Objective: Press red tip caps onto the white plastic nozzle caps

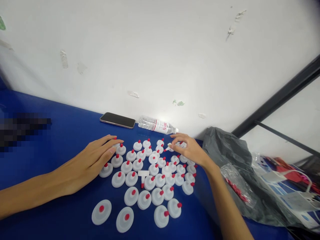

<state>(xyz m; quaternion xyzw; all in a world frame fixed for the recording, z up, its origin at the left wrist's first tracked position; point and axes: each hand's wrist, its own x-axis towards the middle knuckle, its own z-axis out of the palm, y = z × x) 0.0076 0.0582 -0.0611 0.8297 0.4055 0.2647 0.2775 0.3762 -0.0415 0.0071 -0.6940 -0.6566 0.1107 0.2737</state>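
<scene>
Many white round nozzle caps with red tips stand on the blue tabletop [75,213], most with the tip pointing up. At the far right side of the group, my right hand [188,148] pinches one white nozzle cap [169,146] between thumb and fingers, tilted so its red tip points down to the left. My left hand [97,158] rests at the left edge of the group with fingers stretched out. Its fingertips are beside a nozzle cap [121,150] and partly hide another behind them. One nozzle cap [143,173] lies on its side in the middle.
Along the white wall [150,50] lie a phone [117,120] and a clear plastic bottle [157,125]. To the right are a grey plastic bag [225,146], a clear bag of red tips [237,188] and a dark metal frame [277,96].
</scene>
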